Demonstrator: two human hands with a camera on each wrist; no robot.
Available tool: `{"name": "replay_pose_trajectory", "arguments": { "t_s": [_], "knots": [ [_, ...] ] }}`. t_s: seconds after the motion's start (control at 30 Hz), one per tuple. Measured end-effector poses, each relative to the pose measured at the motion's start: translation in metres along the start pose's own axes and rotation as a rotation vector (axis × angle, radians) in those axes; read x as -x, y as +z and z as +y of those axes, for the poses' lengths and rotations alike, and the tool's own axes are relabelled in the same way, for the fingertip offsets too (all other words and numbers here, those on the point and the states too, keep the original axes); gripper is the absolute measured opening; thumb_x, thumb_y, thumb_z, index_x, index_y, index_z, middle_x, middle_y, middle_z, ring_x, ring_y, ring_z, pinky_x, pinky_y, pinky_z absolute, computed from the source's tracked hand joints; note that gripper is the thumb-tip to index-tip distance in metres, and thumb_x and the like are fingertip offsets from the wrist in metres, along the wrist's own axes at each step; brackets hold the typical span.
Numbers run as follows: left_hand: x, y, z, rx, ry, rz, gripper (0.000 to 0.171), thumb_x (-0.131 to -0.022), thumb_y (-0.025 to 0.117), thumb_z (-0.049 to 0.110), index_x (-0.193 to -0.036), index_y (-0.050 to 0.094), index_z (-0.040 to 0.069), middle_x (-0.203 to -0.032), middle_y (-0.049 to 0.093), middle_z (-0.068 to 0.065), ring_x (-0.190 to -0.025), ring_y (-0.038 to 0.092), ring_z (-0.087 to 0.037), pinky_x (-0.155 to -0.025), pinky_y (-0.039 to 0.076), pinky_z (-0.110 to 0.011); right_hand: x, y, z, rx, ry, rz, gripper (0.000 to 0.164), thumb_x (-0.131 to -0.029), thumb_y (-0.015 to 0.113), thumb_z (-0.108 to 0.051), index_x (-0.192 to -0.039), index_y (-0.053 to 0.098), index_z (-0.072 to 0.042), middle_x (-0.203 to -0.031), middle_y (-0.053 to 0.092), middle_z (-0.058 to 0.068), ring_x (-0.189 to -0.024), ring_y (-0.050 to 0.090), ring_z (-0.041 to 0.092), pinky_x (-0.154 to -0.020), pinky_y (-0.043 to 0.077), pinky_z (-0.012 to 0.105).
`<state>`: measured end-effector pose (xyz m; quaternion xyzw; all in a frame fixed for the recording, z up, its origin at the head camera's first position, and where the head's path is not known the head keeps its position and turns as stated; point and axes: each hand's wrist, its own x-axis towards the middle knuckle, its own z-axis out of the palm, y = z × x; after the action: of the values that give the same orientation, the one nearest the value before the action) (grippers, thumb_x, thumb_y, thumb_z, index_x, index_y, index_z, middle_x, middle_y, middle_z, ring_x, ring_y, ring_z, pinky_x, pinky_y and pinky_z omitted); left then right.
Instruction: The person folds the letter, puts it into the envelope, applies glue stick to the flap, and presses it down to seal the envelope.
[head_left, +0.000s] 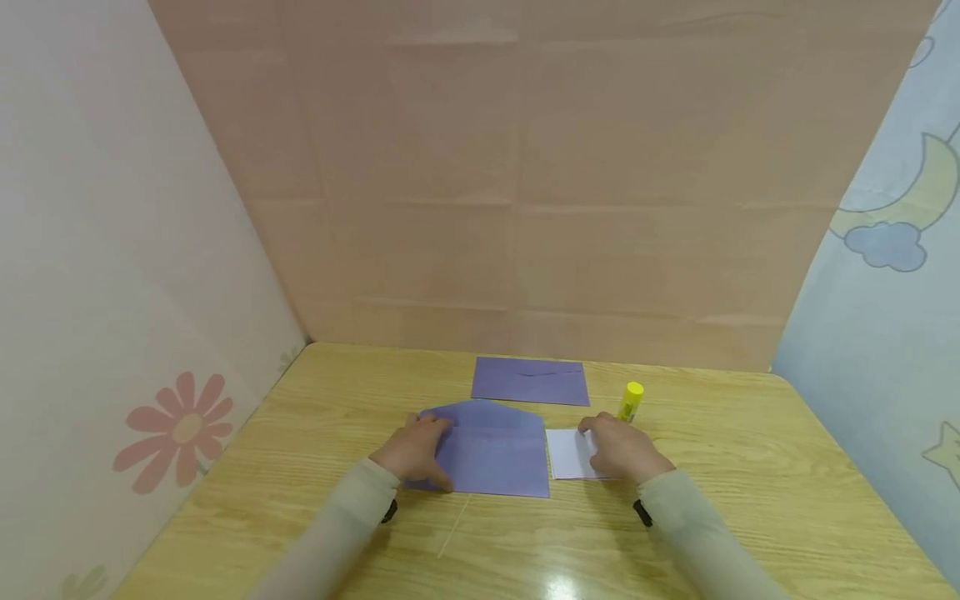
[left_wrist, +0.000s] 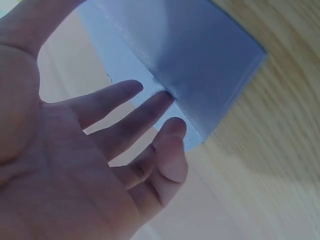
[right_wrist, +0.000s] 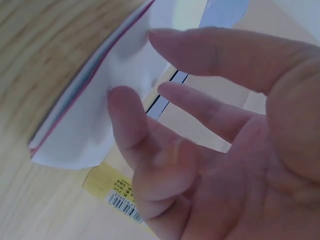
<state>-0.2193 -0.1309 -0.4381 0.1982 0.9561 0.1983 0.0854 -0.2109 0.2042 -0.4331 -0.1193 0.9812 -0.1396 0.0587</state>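
Note:
An opened purple envelope (head_left: 491, 462) lies on the table with its pointed flap folded out toward the back. My left hand (head_left: 415, 450) is over its left end, thumb near the front edge. In the left wrist view its loosely bent fingers (left_wrist: 165, 102) reach to the envelope's fold line (left_wrist: 155, 80). Right of the envelope is folded white paper (head_left: 567, 457), its layered edge showing in the right wrist view. My right hand (head_left: 621, 450) is spread over the paper's right part, thumb and a fingertip (right_wrist: 122, 97) apart at its surface.
A second purple envelope (head_left: 530, 382), flap closed, lies farther back. A yellow glue stick (head_left: 631, 402) stands just behind my right hand. The wooden table (head_left: 480, 550) meets a brown paper backdrop (head_left: 517, 208), with patterned panels on both sides.

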Motion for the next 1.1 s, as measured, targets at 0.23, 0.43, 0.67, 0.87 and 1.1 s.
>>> {"name": "replay_pose_trajectory", "arguments": {
  "t_s": [0.23, 0.43, 0.67, 0.87, 1.1],
  "knots": [
    [-0.004, 0.002, -0.001, -0.022, 0.016, -0.009, 0.100, -0.054, 0.100, 0.034, -0.137, 0.056, 0.001, -0.143, 0.048, -0.023, -0.130, 0.041, -0.044, -0.101, 0.046, -0.056, 0.001, -0.004, 0.002, -0.052, 0.026, -0.018, 0.054, -0.067, 0.076, 0.001, -0.120, 0.065, -0.001, -0.114, 0.061, 0.020, -0.085, 0.056, 0.024, -0.064, 0.049, 0.037],
    [-0.002, -0.001, 0.003, -0.026, 0.006, 0.000, 0.096, -0.052, 0.101, 0.033, -0.131, 0.059, -0.002, -0.136, 0.052, -0.021, -0.128, 0.042, -0.045, -0.100, 0.046, -0.055, 0.003, -0.005, 0.005, -0.082, 0.090, 0.017, 0.043, -0.073, 0.080, -0.008, -0.113, 0.067, 0.003, -0.110, 0.067, 0.018, -0.090, 0.062, 0.027, -0.074, 0.053, 0.046],
    [-0.001, 0.001, 0.003, -0.082, 0.045, 0.062, 0.094, -0.050, 0.101, 0.035, -0.125, 0.058, -0.002, -0.128, 0.056, -0.016, -0.123, 0.046, -0.042, -0.099, 0.047, -0.053, 0.008, -0.016, 0.001, -0.088, 0.118, 0.113, 0.014, -0.087, 0.072, -0.010, -0.098, 0.071, -0.002, -0.097, 0.069, 0.011, -0.077, 0.061, 0.023, -0.064, 0.051, 0.040],
    [-0.003, 0.008, 0.003, -0.122, 0.093, 0.162, 0.093, -0.045, 0.102, 0.036, -0.118, 0.058, -0.002, -0.117, 0.058, -0.014, -0.112, 0.049, -0.039, -0.091, 0.050, -0.051, 0.013, -0.035, -0.009, -0.123, 0.067, 0.343, 0.009, -0.092, 0.066, -0.015, -0.094, 0.069, -0.006, -0.088, 0.070, 0.008, -0.069, 0.060, 0.019, -0.054, 0.046, 0.034],
    [-0.007, 0.017, 0.004, -0.178, 0.183, 0.237, 0.088, -0.043, 0.102, 0.037, -0.109, 0.055, 0.002, -0.100, 0.056, -0.007, -0.089, 0.044, -0.026, -0.077, 0.047, -0.039, 0.014, -0.042, -0.015, -0.228, 0.011, 0.486, 0.013, -0.096, 0.059, -0.011, -0.098, 0.068, -0.003, -0.090, 0.070, 0.011, -0.060, 0.051, 0.018, -0.054, 0.042, 0.032]
  ]
}}
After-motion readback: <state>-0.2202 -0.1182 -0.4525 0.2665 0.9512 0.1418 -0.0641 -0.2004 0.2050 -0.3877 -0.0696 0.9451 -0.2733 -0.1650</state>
